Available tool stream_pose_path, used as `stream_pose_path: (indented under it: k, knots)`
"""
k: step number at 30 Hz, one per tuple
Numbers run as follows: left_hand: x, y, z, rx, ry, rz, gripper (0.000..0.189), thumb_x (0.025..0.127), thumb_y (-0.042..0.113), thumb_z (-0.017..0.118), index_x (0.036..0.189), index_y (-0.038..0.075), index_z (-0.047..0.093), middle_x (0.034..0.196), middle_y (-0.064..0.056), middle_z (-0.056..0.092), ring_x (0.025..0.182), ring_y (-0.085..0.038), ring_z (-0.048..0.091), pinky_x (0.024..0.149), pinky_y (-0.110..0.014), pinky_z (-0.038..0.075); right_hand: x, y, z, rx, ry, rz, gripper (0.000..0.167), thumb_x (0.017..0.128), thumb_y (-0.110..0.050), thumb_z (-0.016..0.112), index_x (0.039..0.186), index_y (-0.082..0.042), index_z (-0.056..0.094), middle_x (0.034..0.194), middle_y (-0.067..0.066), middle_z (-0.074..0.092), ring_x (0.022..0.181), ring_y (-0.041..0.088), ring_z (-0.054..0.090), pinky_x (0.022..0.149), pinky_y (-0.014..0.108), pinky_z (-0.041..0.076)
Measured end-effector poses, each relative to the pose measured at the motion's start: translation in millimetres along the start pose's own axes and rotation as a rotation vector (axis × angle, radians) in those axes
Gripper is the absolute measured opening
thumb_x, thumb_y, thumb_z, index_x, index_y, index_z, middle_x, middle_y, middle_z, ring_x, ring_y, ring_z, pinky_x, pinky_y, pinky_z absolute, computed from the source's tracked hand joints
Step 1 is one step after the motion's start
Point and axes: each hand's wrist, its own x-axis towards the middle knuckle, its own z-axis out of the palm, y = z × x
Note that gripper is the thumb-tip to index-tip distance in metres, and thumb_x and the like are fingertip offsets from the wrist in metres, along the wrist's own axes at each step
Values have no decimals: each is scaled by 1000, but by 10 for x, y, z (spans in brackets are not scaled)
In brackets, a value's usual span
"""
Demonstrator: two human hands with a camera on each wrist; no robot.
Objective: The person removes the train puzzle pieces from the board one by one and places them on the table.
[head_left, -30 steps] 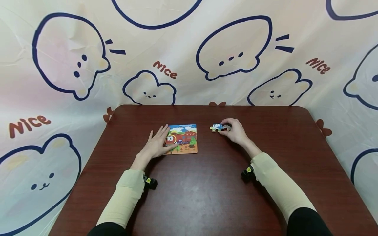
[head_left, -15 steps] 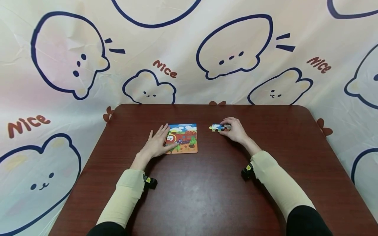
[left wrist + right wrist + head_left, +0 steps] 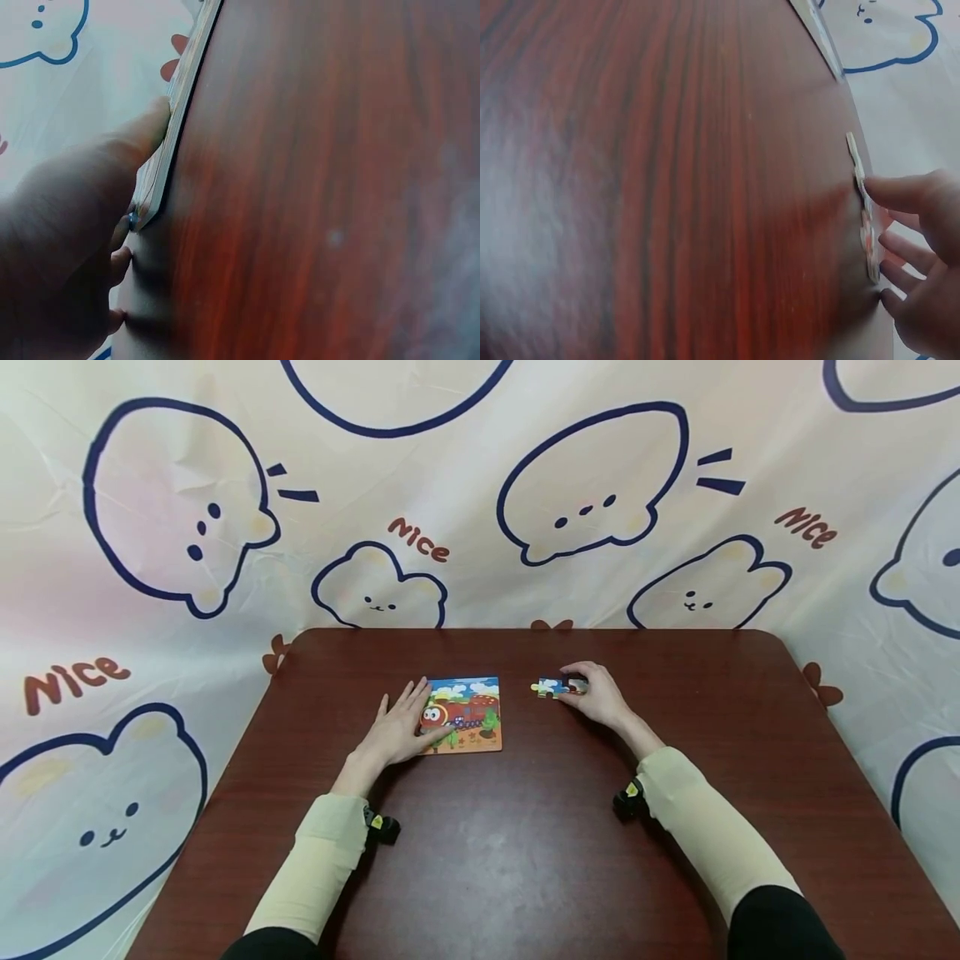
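Note:
A square picture puzzle with a red cartoon train, blue sky and orange ground lies flat on the table. Over its left side my left hand rests with fingers spread and thumb across the lower part, hiding some of the picture. The left wrist view shows the thumb against the puzzle's thick layered edge. To the right, my right hand pinches a short row of joined jigsaw pieces, blue, white and yellow, between thumb and fingers. Part of the row is under the hand. In the right wrist view, the jigsaw pieces appear edge-on low at the tabletop.
A brown wood-grain table carries everything, its far edge running just beyond both hands. Behind it hangs a pale cloth printed with blue-outlined cartoon figures. Black wrist cameras sit on both sleeves. A gap of bare tabletop separates the puzzle from the jigsaw pieces.
Both hands, the puzzle and the jigsaw pieces stay nearly in place. The whole head view shifts very slightly.

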Motion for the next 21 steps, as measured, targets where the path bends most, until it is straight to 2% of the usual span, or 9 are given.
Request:
stream_pose_path:
  k: [5, 13, 21]
  knots:
    - [-12, -16, -29, -25, -3, -3, 102, 106, 65, 61, 178, 9, 14, 187, -13, 7, 175, -36, 6, 137, -73, 1, -15, -104, 29, 43, 23, -20, 51, 102, -6, 76, 150, 2, 62, 153, 27, 61, 144, 45, 56, 124, 61, 46]
    - [-69, -164, -169, -5, 12, -38, 101, 106, 63, 61, 177, 8, 16, 186, -17, 12, 174, -40, 8, 136, -74, 2, 38, -374, 121, 110, -32, -89, 54, 105, -8, 73, 155, 2, 56, 151, 26, 65, 142, 43, 64, 120, 60, 52]
    - [-99, -234, -185, 11, -12, -24, 94, 106, 61, 64, 177, 14, 24, 186, -17, 13, 174, -42, 8, 136, -76, 2, 183, -733, 382, 136, -90, -179, 50, 104, -6, 74, 151, 3, 60, 128, 22, 77, 118, 38, 75, 106, 54, 61]
